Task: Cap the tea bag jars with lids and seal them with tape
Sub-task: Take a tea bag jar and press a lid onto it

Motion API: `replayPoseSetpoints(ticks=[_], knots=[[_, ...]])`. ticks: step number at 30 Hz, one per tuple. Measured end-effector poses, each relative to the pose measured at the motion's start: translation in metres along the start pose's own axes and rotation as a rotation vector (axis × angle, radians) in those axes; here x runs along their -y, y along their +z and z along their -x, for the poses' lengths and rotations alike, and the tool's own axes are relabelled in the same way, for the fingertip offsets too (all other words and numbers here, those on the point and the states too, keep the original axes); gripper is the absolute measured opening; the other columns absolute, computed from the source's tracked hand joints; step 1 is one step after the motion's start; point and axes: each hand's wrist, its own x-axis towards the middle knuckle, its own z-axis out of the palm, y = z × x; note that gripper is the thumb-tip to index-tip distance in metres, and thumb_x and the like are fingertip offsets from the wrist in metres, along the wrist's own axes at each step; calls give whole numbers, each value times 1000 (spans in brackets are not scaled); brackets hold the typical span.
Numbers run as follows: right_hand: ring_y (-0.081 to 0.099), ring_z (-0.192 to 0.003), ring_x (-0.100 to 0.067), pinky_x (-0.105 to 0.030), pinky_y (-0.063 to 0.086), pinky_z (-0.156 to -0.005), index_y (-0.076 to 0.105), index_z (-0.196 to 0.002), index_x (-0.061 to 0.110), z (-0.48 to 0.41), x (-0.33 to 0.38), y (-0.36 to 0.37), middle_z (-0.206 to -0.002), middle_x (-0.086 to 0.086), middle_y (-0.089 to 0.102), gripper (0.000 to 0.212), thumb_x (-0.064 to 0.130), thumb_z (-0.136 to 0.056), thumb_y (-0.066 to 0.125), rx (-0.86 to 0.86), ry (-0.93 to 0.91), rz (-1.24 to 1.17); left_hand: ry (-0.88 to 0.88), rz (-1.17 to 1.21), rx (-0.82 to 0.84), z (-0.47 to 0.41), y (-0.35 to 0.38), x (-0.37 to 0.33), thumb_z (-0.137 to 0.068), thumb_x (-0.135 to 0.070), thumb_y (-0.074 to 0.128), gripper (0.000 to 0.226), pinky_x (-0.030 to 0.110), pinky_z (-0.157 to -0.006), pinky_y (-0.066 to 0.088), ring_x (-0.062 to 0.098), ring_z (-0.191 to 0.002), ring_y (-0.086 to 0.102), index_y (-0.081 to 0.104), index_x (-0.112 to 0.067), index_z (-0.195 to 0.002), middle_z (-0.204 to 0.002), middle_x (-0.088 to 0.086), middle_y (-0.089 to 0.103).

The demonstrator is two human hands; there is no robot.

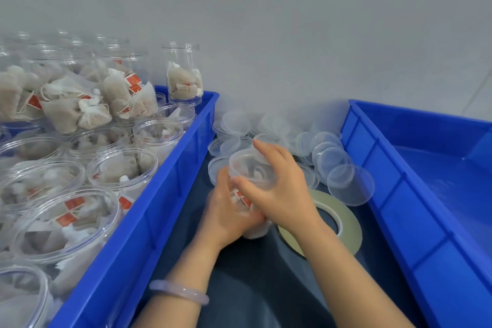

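Head view: jar (255,231) of tea bags stands just left of the tape roll (346,217). Left hand (226,211) grips the jar's body. Right hand (278,190) curls round the lid (246,163) on its mouth. Loose lids (334,161) lie behind the roll.

Dark cloth tabletop (253,274) carries: blue bin (159,207) left of the fingers (269,150), clear lids (239,122) just beyond, tape roll (348,221) just right, 2nd blue bin (394,189) far right

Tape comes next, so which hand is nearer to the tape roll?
Right. The right hand, on the jar, borders the tape roll; the left hand grips the jar on its far side.
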Motion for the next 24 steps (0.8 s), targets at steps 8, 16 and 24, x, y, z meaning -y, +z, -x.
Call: replayPoseSetpoints(ticks=[8, 16, 24], knots=[[47, -116, -15, -30, 41, -96, 37, -137, 23, 29, -45, -58, -127, 6, 49, 101, 72, -55, 71, 629, 460, 622, -258, -369, -93, 0, -14, 12, -40, -72, 74, 123, 41, -109, 35, 24, -130, 38, 29, -23, -143, -140, 2, 42], [48, -98, 5, -8, 37, -86, 42, -135, 29, 60, -51, -55, -100, 19, 49, 62, 30, -81, 71, 292, 188, 196, -297, -484, -46, 38, -13, -15, -61, -70, 69, 46, 21, -56, 42, 5, -69, 58, 60, -24, -65, -67, -11, 63], [48, -108, 11, -2, 36, -87, 59, -119, 28, 67, -39, -42, -115, 14, 56, 44, 27, -78, 75, 181, 92, 34, -168, 166, 35, 47, 7, -23, -74, 1, 77, 33, 17, -72, 55, 7, -73, 69, 73, -20, -100, -81, -4, 75]])
